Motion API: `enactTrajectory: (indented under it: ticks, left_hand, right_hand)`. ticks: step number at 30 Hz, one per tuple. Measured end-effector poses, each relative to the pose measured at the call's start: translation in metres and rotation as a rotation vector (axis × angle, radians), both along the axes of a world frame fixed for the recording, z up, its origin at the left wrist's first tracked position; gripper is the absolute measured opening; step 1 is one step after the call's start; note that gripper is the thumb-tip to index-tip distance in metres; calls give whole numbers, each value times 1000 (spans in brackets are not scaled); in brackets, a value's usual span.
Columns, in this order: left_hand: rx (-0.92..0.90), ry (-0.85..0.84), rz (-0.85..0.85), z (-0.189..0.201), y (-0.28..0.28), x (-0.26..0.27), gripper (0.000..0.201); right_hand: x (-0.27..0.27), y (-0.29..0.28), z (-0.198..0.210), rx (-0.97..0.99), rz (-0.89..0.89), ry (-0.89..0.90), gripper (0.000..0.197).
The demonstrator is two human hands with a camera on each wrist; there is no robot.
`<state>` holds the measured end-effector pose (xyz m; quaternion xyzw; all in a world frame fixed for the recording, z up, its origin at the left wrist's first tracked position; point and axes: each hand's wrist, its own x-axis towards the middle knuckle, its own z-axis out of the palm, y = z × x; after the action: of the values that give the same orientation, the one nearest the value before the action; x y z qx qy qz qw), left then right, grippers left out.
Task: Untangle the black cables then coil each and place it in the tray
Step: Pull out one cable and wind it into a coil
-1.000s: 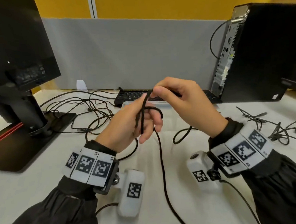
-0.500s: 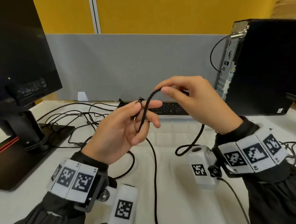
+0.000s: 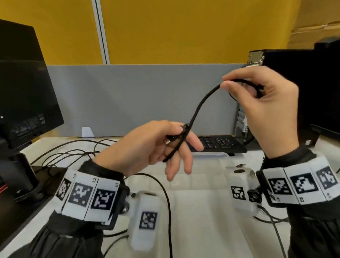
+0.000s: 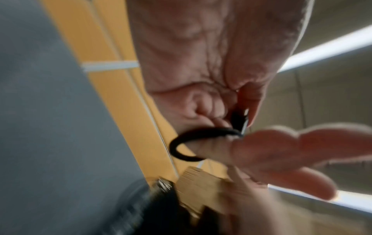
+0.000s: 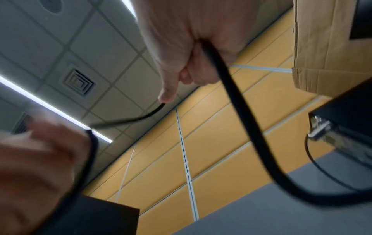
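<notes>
Two hands on one black cable, held up in the air above the desk: my left hand pinches its plug end with the outer fingers spread loose, my right hand is curled round it higher, thumb and forefinger nipping the cord. Light and limp by my reckoning, slightly springy, best taken near the plug and fed round in loops; tray not clearly made out

A monitor, keyboard and computer tower stand before a grey partition.
</notes>
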<state>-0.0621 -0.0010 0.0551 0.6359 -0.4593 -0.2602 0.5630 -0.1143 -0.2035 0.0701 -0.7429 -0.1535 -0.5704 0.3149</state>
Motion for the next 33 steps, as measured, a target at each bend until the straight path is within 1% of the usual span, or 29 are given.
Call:
enactTrajectory:
  ticks: [1,2,3,4,6,7,8,10,12,14,17,18,21,23,25,26,27,29,33]
  left_hand:
    - [-54,46,-43,-2,-2,-3,40]
    - [-123,89,-69,-4,-5,-6,40]
    - [-207,120,-74,-4,-7,-8,39]
    - [-301,139,-60,-3,-8,-8,37]
    - [-490,159,7,-1,-7,-3,37]
    - [-576,163,60,0,-5,1,38]
    - [-657,160,127,-1,-2,7,38]
    - [-789,133,295,-3,4,18,34]
    - [-830,63,453,-4,10,28,31]
    - [-745,-51,577,-6,13,34,29]
    - [-508,-209,677,-10,11,34,29]
    - [-421,-292,702,-11,10,34,28]
    - [-140,-667,761,-17,8,32,28]
    - [6,-873,780,-17,9,31,33]
    - [85,-1057,869,-15,15,34,40]
    - [96,-1120,931,-13,20,37,43]
    - [90,-1148,987,-10,26,39,43]
    - [56,-1151,1072,-5,38,42,41]
    - [9,-1109,1230,4,60,47,37]
  right_hand:
    - [7,0,-4,8,0,49,6]
    - [11,2,-7,-10,15,151,8]
    - [14,3,-10,-62,48,308,13]
    - [16,7,-14,-141,99,507,17]
    - [15,19,-19,-289,213,878,25]
    - [14,25,-21,-336,261,1001,27]
    - [11,31,-24,-383,297,1083,30]
    - [7,42,-28,-480,332,1178,31]
    - [6,48,-30,-514,348,1215,29]
    - [4,51,-29,-507,383,1243,26]
    - [-1,52,-24,-527,449,1219,23]
    - [-3,51,-22,-517,454,1187,22]
    - [-3,44,-17,-392,447,1103,20]
    - [-1,42,-18,-315,469,1116,19]
    - [0,44,-23,-304,501,1163,15]
    - [1,44,-25,-311,510,1191,14]
    - [2,44,-27,-325,508,1217,14]
    - [5,41,-30,-349,491,1261,15]
    - [7,38,-32,-356,491,1340,21]
